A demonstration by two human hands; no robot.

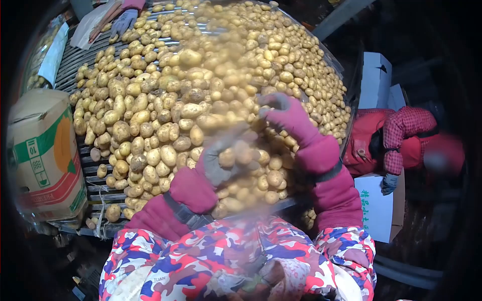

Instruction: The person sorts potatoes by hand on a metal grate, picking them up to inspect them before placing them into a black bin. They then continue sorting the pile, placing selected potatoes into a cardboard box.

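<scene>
Both of my hands wear grey gloves below magenta sleeves, over a broad heap of potatoes (pixel 168 155). My left hand (pixel 218 163) is low in the middle of the view, curled around a potato (pixel 227 157); other potatoes lie against its fingers. A smear on the lens blurs this area. Farther up and to the right, my right hand (pixel 279 107) hovers over the heap. Its fingers and thumb are bent but apart, and no potato shows between them.
Dark slats (pixel 100 183) carry the heap. A printed carton (pixel 47 155) stands at the left. At the top left is another person's gloved hand (pixel 124 22). A person in red (pixel 396 135) works at the right beside open cartons (pixel 376 205). A metal bar (pixel 341 19) slants at the upper right.
</scene>
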